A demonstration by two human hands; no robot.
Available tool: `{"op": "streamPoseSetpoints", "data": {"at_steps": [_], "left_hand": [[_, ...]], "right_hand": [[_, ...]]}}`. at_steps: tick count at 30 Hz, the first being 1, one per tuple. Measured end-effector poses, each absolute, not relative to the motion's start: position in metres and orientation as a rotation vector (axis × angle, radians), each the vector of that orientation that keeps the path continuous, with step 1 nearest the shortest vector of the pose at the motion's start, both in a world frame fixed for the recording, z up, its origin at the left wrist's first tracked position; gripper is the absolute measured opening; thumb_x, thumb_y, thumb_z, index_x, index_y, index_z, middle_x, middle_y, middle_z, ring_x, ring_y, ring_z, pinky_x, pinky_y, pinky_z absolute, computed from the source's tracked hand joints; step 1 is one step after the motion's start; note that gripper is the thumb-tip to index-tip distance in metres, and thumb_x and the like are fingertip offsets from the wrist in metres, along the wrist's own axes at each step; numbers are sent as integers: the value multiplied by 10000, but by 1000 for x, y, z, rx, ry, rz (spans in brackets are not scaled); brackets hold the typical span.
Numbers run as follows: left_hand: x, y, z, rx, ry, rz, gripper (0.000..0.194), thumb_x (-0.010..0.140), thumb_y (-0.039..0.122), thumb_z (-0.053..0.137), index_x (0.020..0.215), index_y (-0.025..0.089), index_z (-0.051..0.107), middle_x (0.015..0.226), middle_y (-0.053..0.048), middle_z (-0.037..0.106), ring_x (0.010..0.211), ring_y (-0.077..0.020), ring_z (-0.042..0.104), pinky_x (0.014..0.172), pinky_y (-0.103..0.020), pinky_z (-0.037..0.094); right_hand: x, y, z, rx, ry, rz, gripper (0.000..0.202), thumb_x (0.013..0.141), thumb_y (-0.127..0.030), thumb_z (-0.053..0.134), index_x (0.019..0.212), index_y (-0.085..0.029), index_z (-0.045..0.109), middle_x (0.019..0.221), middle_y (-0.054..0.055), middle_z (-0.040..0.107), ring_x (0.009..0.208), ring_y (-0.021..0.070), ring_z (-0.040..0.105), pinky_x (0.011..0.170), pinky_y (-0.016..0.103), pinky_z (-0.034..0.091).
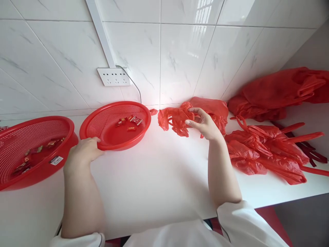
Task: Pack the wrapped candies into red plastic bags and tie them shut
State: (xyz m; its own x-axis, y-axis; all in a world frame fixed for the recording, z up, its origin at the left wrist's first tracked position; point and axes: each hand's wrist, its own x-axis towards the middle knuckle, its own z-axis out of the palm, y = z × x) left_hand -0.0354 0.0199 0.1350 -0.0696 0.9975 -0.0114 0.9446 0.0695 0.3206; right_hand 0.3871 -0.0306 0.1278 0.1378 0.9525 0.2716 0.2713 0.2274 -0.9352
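White marbled tiles [177, 65] line the wall behind a white bench [154, 192]. At the far left stands a red basket [38, 132], cut off by the edge of view, its mesh sides sloping down to a scatter of small wrapped sweets [27, 157] in red, gold and green; a white label [56, 160] is stuck on its outside. Just beside it, the left hand [83, 149] has its grip closed on the near left rim of a second red basket [118, 148]. This one sits close to the wall and holds only a few sweets [131, 129], mostly red, gathered toward its right side. Above it, a socket panel [113, 76] has a grey cable [133, 82] running down behind the rim. Farther right, thin red plastic bags [167, 116] lie crumpled against the wall. Over them is the right hand [205, 126], its grip open, thumb and fingers parted; whether it touches the plastic, I cannot tell. Beyond, more red bags [264, 147] lie heaped with their handles loose, and behind these a bulky red bundle [280, 89] rests; what they contain is hidden.
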Motion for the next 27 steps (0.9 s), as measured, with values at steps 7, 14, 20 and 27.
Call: {"op": "streamPoseSetpoints", "data": {"at_steps": [7, 14, 20, 27], "left_hand": [[54, -7, 148, 1971, 1429, 895, 797, 761, 486, 667, 1448, 252, 336, 1476, -112, 411, 1311, -291, 444, 1033, -441, 419], [102, -19, 130, 1517, 943, 1061, 405, 844, 391, 592, 1205, 206, 605, 1189, -87, 652, 1071, -219, 621, 877, -316, 511], [79, -8, 137, 1316, 1079, 1046, 271, 807, 453, 625, 767, 186, 653, 592, 4, 581, 535, -125, 551, 474, -229, 424], [82, -4, 131, 1154, 1163, 1037, 479, 802, 527, 597, 518, 187, 413, 460, 39, 409, 391, -71, 372, 385, -210, 316]], "right_hand": [[352, -31, 128, -1074, -1397, 779, 325, 815, -284, 641, 1130, -221, 590, 1141, 54, 628, 955, 194, 641, 831, 364, 541], [310, -35, 127, -909, -1344, 1134, 281, 834, -319, 601, 1101, -247, 548, 899, 0, 607, 607, 89, 554, 467, 211, 466], [346, -25, 124, -927, -1076, 1133, 207, 731, -311, 699, 831, -197, 558, 521, -89, 402, 365, 24, 248, 344, 172, 164], [345, -24, 126, -1016, -1109, 872, 522, 880, -652, 345, 1155, -244, 520, 1031, 84, 650, 867, 184, 642, 658, 293, 509]]}}
